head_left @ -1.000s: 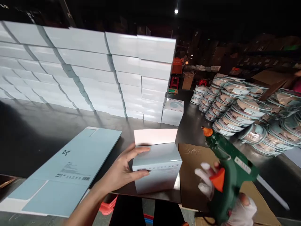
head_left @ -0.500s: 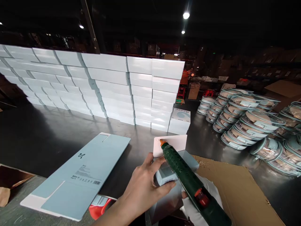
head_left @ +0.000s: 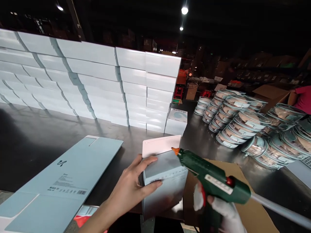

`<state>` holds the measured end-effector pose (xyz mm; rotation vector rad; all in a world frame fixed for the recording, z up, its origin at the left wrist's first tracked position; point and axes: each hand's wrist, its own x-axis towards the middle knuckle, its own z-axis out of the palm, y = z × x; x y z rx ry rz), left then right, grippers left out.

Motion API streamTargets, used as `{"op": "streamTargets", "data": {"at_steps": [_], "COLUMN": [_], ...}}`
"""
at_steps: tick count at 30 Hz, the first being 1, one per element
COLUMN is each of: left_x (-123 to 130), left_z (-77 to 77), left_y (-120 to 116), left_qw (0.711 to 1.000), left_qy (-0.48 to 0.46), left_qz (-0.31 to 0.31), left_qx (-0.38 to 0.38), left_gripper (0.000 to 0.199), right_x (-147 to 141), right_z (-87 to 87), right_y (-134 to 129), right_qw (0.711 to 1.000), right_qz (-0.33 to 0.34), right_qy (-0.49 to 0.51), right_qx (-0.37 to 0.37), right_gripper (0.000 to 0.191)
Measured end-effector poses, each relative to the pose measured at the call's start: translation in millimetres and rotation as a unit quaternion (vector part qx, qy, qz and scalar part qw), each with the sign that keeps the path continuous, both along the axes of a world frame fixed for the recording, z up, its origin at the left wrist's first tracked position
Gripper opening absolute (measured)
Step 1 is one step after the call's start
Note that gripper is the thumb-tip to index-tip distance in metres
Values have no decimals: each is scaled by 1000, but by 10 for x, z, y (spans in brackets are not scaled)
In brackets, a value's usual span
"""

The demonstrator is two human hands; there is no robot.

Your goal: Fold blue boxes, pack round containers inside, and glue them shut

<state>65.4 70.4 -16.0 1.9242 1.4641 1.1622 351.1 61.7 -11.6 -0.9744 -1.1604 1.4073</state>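
Note:
A pale blue box [head_left: 167, 187] stands upright in front of me, its white inner flap [head_left: 161, 145] raised at the far side. My left hand [head_left: 133, 181] grips the box at its near left corner, thumb on the front face and fingers over the top. A green hot glue gun [head_left: 204, 168] with an orange nozzle is in my right hand [head_left: 221, 207], which wears a white glove with some fingertips bare. The nozzle points left, just beside the flap's right end. A clear glue stick [head_left: 279, 208] sticks out of the gun's back.
To the left lies a flat, unfolded pale blue carton [head_left: 73, 174]. A wall of stacked white boxes [head_left: 97, 84] runs along the back, with one lower box [head_left: 177, 121] at its right end. Round clear cases [head_left: 233, 126] are piled at the right. Brown cardboard [head_left: 247, 200] lies near my right hand.
The glue gun has moved right along the flap from its left end and turned side-on. The view has shifted right, and a person's pink sleeve has come in at the far right.

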Motion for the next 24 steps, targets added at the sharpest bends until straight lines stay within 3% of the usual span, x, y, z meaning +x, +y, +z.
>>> {"op": "streamTargets", "data": {"at_steps": [3,5,9,11,14,15,16,17,19,21,24], "left_x": [-160,-247,-314,-318,-326,-329,-330,-325,-298,-248,-178], "left_z": [-95,-102,3,63,99,93,78,53,-33,-162,-354], "left_y": [72,103,126,134,151,156,159,160,156,148,140], "left_qw": [999,995,985,983,982,982,982,982,982,979,957], "left_qy": [4,0,-14,-16,-22,-25,-27,-28,-30,-78,-185], "left_qz": [-46,-98,-171,-177,-184,-185,-184,-183,-183,-185,-189], "left_qx": [2,-6,-31,-36,-33,-31,-32,-31,-23,24,119], "left_gripper": [52,55,56,54,56,56,55,55,52,50,62], "right_x": [155,348,897,1106,1031,889,708,509,142,-88,-185], "right_z": [-70,-186,-423,-426,-260,-188,-122,-70,-18,-33,-85], "right_y": [97,174,216,200,206,221,240,260,292,302,286], "right_qw": [985,968,957,944,914,910,921,943,954,937,903], "right_qz": [-80,-143,-187,-199,-226,-220,-202,-129,53,151,147], "right_qy": [101,114,-26,-142,-317,-350,-332,-284,-212,-192,-256], "right_qx": [-116,-169,-221,-222,-112,-40,39,115,204,248,314], "right_gripper": [46,44,34,32,30,39,62,88,110,103,83]}}
